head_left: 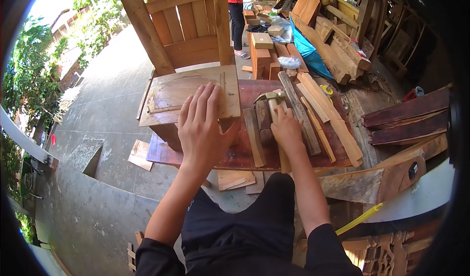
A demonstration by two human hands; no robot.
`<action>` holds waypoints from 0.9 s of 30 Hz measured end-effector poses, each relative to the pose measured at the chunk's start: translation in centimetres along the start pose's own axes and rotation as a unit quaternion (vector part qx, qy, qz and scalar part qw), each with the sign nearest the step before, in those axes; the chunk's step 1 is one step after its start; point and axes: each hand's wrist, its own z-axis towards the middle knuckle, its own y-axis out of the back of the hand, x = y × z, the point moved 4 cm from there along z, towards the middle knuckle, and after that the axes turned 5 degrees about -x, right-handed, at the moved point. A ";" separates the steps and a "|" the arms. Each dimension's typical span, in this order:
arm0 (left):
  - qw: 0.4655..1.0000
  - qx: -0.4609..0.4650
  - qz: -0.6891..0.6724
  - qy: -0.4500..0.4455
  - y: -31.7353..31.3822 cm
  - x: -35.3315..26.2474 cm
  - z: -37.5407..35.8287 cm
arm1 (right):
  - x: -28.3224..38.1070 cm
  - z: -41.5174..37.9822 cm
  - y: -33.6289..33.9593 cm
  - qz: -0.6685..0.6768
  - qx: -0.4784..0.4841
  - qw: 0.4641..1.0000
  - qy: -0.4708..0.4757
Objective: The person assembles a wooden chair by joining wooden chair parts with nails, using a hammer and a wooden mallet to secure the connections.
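My left hand lies with fingers stretched out on the near right part of a wooden seat panel. The panel tops a small wooden piece standing on a reddish-brown tabletop, with a slatted wooden chair back rising behind it. Thin wooden strips run along the panel's top. My right hand is closed around the wooden handle of a hammer, its metal head pointing away from me on the tabletop. Beside the hammer lie a dark wooden block and a short wood piece.
Several long wood strips and a yellow tape measure lie to the right. Stacked planks and beams and a blue sheet stand farther back. A person in dark trousers stands beyond the chair back. Wood scraps lie on the floor.
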 end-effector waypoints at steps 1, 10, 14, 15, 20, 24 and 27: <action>1.000 -0.001 -0.001 -0.001 -0.1 0.1 -0.1 | 0.0 0.6 0.2 0.002 0.015 1.000 -0.003; 1.000 -0.001 -0.009 0.000 -0.3 0.1 -0.2 | -1.0 2.2 0.2 -0.015 0.049 0.998 -0.026; 1.000 -0.002 -0.013 0.000 -0.2 0.2 -0.2 | -1.3 3.6 -0.5 0.008 0.071 0.997 -0.016; 1.000 -0.005 -0.012 0.002 -0.1 0.1 -0.1 | -1.5 3.8 -0.6 0.022 0.065 0.997 -0.022; 1.000 -0.017 -0.011 0.000 0.2 0.0 0.0 | -2.3 3.8 0.6 0.156 0.012 0.986 -0.065; 1.000 -0.020 -0.011 -0.001 0.1 0.0 0.0 | -6.5 5.9 -1.3 0.420 -0.046 0.906 -0.039; 1.000 -0.022 -0.013 0.001 -0.1 0.1 -0.1 | -3.2 3.8 6.2 0.570 0.022 0.822 -0.005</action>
